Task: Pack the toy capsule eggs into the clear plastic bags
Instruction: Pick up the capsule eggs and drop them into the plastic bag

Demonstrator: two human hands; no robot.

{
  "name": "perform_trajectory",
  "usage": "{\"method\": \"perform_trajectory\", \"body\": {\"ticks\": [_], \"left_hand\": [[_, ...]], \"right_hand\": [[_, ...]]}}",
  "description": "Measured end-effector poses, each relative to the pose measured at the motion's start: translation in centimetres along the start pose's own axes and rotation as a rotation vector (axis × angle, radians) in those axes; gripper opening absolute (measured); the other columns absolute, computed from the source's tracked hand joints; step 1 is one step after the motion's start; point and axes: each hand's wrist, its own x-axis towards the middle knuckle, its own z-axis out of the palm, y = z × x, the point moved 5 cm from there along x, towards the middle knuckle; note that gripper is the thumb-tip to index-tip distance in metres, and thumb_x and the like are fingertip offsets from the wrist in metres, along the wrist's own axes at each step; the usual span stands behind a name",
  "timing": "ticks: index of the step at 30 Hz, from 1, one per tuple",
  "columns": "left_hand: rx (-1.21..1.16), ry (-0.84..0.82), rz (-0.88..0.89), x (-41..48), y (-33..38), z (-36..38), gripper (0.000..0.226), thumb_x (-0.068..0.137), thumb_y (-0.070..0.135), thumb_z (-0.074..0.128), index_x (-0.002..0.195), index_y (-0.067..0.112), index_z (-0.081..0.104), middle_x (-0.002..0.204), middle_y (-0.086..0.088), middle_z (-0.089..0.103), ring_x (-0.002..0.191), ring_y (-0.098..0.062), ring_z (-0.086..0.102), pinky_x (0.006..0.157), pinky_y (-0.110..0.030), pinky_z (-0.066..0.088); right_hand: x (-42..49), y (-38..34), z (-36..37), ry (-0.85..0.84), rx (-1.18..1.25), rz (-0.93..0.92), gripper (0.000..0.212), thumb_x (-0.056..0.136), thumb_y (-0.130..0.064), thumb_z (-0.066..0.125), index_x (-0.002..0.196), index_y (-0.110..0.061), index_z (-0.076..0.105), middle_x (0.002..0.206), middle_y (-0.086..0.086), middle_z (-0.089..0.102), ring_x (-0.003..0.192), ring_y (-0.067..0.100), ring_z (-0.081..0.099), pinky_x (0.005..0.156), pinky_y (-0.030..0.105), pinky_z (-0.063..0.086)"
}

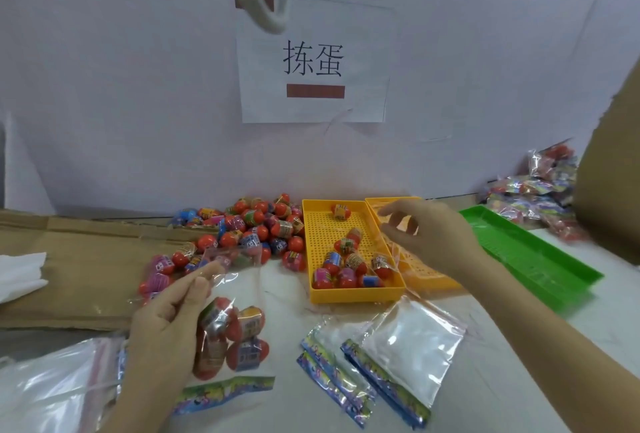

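- Capsule eggs (249, 228), heaped beyond the left hand (166, 325): red-orange shells; blue, pink and green caps; yellow printed bands.
- Clear bag (239, 380) in the left hand: transparent; strip printed blue, green and yellow.
- Perforated tray (322, 224), left of the right hand (429, 235): yellow, dotted grid floor.
- Second tray (426, 276), under the right hand: yellow.
- Long tray (540, 259), right of the right hand: green.
- Empty bags (412, 346), below the right hand: clear, with blue multicoloured strips.
- Cardboard (86, 259), left of the left hand: brown.

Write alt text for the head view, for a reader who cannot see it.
A person's left hand holds a clear bag with several capsule eggs inside, while the right hand hovers beside a yellow tray holding eggs. Loose eggs are heaped behind, and empty bags lie nearby.
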Motion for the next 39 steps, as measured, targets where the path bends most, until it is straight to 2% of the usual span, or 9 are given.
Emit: {"method": "perform_trajectory", "body": {"ticks": [3,8,12,15,19,24,28,33,39], "left_hand": [[-0.004,0.004,-0.015,0.0,0.1,0.0,0.023,0.095,0.02,0.053,0.097,0.034,0.071,0.1,0.011,0.073,0.098,-0.017,0.066,0.074,-0.036,0.056],[-0.019,0.024,-0.011,0.3,0.2,-0.4,0.021,0.088,0.032,0.056,0.099,0.037,0.073,0.098,0.017,0.074,0.099,-0.017,0.067,0.08,-0.05,0.058],[0.006,0.031,0.001,0.1,0.3,-0.5,0.021,0.092,0.027,0.054,0.099,0.038,0.072,0.097,0.016,0.074,0.099,-0.018,0.067,0.083,-0.053,0.057],[0.016,0.008,0.02,0.0,0.8,-0.3,0.023,0.085,0.036,0.054,0.1,0.039,0.071,0.095,0.023,0.073,0.095,-0.009,0.067,0.083,-0.049,0.057],[-0.034,0.027,0.018,-0.2,1.1,-0.2,0.023,0.09,0.031,0.054,0.104,0.033,0.072,0.098,0.022,0.073,0.097,-0.003,0.068,0.087,-0.05,0.056],[-0.094,0.049,0.013,-0.5,1.5,-0.2,0.025,0.085,0.033,0.055,0.104,0.034,0.071,0.101,0.018,0.074,0.097,-0.008,0.069,0.089,-0.052,0.055],[-0.103,0.092,0.019,-0.1,1.5,-0.8,0.025,0.097,0.018,0.052,0.111,0.026,0.071,0.103,0.015,0.074,0.1,-0.011,0.069,0.089,-0.049,0.056],[-0.079,0.091,0.002,-0.2,1.6,-0.8,0.028,0.097,0.022,0.053,0.119,0.03,0.067,0.104,0.017,0.073,0.098,-0.011,0.069,0.086,-0.042,0.058],[-0.305,0.076,-0.106,0.3,1.1,-1.4,0.048,0.072,0.039,0.068,0.115,0.02,0.07,0.104,-0.006,0.075,0.092,-0.025,0.073,0.071,-0.043,0.062]], "right_hand": [[1.9,5.6,-2.3,0.29,0.389,0.474,0.018,0.092,-0.028,0.061,0.109,-0.023,0.058,0.094,0.004,0.065,0.066,0.02,0.058,0.048,0.025,0.047],[1.8,9.7,-1.6,-0.623,0.347,0.959,0.044,0.09,-0.024,0.065,0.132,-0.02,0.051,0.122,0.004,0.065,0.09,0.026,0.068,0.076,0.038,0.058],[3.9,11.2,-5.4,-0.466,0.165,0.76,0.072,0.09,0.005,0.057,0.151,-0.013,0.023,0.147,0.02,0.04,0.099,0.017,0.068,0.081,0.023,0.053],[2.6,13.0,-5.3,-0.479,0.41,0.897,0.05,0.093,-0.003,0.05,0.142,-0.009,0.043,0.121,0.018,0.062,0.061,0.012,0.07,0.048,0.021,0.055],[0.7,11.0,-4.2,-0.636,-0.266,0.742,0.042,0.094,-0.03,0.059,0.132,-0.014,0.055,0.124,0.003,0.062,0.108,0.022,0.062,0.091,0.033,0.051],[-0.7,1.8,-1.4,-0.009,-0.168,0.357,0.025,0.096,-0.02,0.051,0.115,-0.033,0.061,0.086,0.0,0.071,0.076,0.025,0.065,0.058,0.031,0.046],[-2.8,-7.5,4.9,-0.258,0.706,0.282,0.039,0.093,-0.002,0.055,0.107,-0.039,0.056,0.099,-0.007,0.066,0.086,0.001,0.063,0.071,0.021,0.054],[-2.5,-15.3,11.0,-0.591,1.02,0.34,0.029,0.079,-0.05,0.066,0.106,-0.044,0.056,0.097,-0.018,0.068,0.087,-0.002,0.066,0.07,0.023,0.057],[-0.3,-16.8,12.8,-0.437,1.227,0.482,0.005,0.088,-0.023,0.068,0.09,-0.019,0.071,0.077,-0.003,0.073,0.063,0.006,0.066,0.055,0.017,0.05]]}}
